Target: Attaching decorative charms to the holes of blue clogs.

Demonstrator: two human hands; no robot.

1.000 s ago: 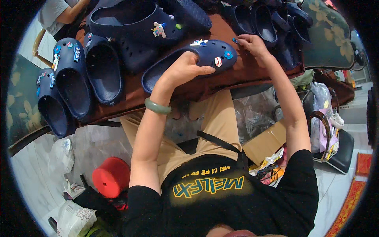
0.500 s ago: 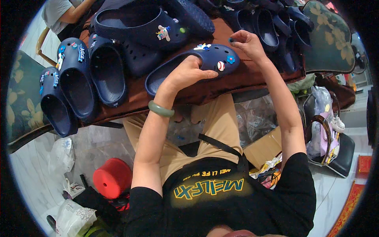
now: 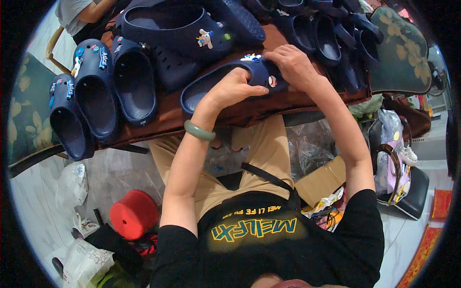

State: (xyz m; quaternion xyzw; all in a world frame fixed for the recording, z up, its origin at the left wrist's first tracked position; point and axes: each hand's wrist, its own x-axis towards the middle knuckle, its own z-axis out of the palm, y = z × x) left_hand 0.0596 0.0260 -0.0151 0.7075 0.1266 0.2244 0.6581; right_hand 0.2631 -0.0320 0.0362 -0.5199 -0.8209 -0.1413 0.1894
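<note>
My left hand (image 3: 234, 90) grips a navy clog (image 3: 196, 97) that lies on its side near the table's front edge. Its fingers reach into the opening, and the thumb lies along the upper. On the clog's holed front sit a baseball charm (image 3: 272, 81) and a white cartoon charm (image 3: 250, 58). Curled over the toe is my right hand (image 3: 295, 68), fingertips touching the upper. Whatever those fingers pinch is hidden, and the hand covers the blue flower charm. Right behind stands a larger navy clog (image 3: 185, 41) with a white figure charm.
Several decorated navy clogs (image 3: 98, 108) line the left of the brown-covered table (image 3: 163, 126); more clogs (image 3: 327, 45) crowd the right. Floral-backed chairs (image 3: 401, 53) flank it. Another person's arm (image 3: 96, 10) shows at far left. A red stool (image 3: 133, 214) and cardboard (image 3: 321, 180) are below.
My right hand, which pinched a small dark teal piece in the air, has come down left onto the clog's toe. The left hand keeps its grip. The whole view has shifted slightly.
</note>
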